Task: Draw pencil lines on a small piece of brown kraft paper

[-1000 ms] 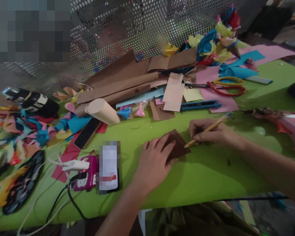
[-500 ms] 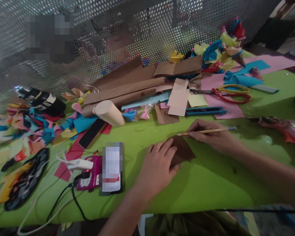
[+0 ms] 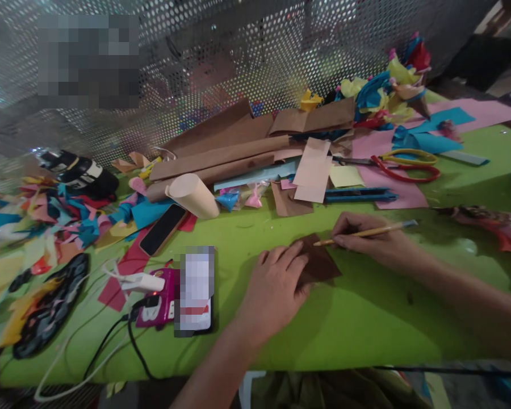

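Note:
A small dark brown piece of paper (image 3: 321, 262) lies on the green table (image 3: 366, 318). My left hand (image 3: 276, 287) rests flat on its left part, fingers spread, pressing it down. My right hand (image 3: 368, 238) is closed around a thin yellow pencil (image 3: 366, 232), whose tip touches the paper's upper edge. The pencil lies nearly level, its far end pointing right.
Brown paper rolls (image 3: 221, 153) and coloured scraps are piled at the back against a perforated metal screen. Red-and-yellow scissors (image 3: 402, 165) and a blue cutter (image 3: 360, 196) lie to the back right. A black phone (image 3: 162, 229), a pink device (image 3: 157, 307) with cables and a beige paper roll (image 3: 193, 195) sit to the left.
My right hand moved the pencil from the paper's right side up to its top edge, laying the pencil flatter. My left hand stayed on the paper.

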`<move>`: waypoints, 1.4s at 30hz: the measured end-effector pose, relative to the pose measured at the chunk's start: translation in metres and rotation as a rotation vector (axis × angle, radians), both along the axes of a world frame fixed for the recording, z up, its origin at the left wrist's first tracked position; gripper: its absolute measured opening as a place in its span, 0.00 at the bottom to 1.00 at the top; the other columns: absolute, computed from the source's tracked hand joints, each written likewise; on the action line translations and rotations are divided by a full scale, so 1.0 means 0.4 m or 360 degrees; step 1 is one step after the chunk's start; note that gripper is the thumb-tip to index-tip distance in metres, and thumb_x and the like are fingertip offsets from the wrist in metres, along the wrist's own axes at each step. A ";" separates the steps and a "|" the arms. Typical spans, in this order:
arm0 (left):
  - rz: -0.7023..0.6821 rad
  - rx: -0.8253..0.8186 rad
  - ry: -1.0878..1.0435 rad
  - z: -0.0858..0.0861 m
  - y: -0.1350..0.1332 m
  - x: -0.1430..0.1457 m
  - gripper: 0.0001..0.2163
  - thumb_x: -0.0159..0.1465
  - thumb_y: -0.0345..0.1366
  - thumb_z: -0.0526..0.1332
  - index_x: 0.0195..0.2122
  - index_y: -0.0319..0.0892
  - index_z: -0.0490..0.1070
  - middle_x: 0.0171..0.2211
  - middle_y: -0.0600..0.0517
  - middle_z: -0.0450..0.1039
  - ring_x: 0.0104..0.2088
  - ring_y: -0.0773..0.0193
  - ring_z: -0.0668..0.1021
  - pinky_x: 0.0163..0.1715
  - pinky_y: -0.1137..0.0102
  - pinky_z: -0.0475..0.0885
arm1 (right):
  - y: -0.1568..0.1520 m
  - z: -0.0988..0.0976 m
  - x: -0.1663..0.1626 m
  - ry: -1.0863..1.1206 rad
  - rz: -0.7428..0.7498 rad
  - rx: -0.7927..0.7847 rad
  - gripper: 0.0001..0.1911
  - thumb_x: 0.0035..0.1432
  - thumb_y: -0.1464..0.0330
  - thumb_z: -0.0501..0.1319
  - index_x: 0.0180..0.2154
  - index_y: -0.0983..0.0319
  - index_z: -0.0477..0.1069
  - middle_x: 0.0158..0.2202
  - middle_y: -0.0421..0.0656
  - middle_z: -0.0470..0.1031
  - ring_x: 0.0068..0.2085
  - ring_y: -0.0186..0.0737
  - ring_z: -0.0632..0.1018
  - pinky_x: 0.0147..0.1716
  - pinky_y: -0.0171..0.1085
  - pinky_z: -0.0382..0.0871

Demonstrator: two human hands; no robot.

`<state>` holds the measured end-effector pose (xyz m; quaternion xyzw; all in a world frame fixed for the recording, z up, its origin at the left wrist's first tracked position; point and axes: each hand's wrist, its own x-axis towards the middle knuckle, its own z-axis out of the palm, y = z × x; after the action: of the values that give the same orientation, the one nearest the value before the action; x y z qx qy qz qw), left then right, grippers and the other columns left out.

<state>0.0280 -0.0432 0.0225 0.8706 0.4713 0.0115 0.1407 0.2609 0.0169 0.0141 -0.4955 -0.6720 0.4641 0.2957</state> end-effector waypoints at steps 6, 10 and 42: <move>0.0016 0.0003 -0.0067 -0.002 0.001 -0.004 0.18 0.74 0.37 0.55 0.64 0.45 0.67 0.68 0.49 0.67 0.62 0.54 0.72 0.60 0.54 0.70 | -0.013 -0.011 0.018 0.0033 0.0092 -0.0153 0.12 0.53 0.58 0.63 0.24 0.58 0.70 0.20 0.37 0.66 0.23 0.36 0.63 0.22 0.36 0.52; 0.0014 0.0001 -0.0073 -0.003 0.002 -0.005 0.18 0.73 0.33 0.55 0.63 0.45 0.68 0.68 0.51 0.66 0.61 0.55 0.72 0.60 0.55 0.70 | -0.022 -0.009 0.025 0.0080 0.0188 -0.0232 0.12 0.52 0.59 0.63 0.23 0.57 0.69 0.20 0.38 0.66 0.23 0.36 0.63 0.22 0.37 0.53; 0.0046 0.0075 -0.0023 0.000 -0.004 -0.001 0.15 0.73 0.37 0.58 0.59 0.43 0.69 0.63 0.49 0.71 0.59 0.55 0.74 0.58 0.58 0.72 | -0.001 -0.012 -0.014 -0.0021 -0.0015 0.0103 0.17 0.57 0.52 0.65 0.26 0.57 0.72 0.22 0.39 0.71 0.25 0.39 0.68 0.25 0.37 0.59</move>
<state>0.0274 -0.0448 0.0224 0.8667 0.4824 0.0309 0.1233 0.2553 0.0166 0.0091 -0.4918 -0.6863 0.4374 0.3095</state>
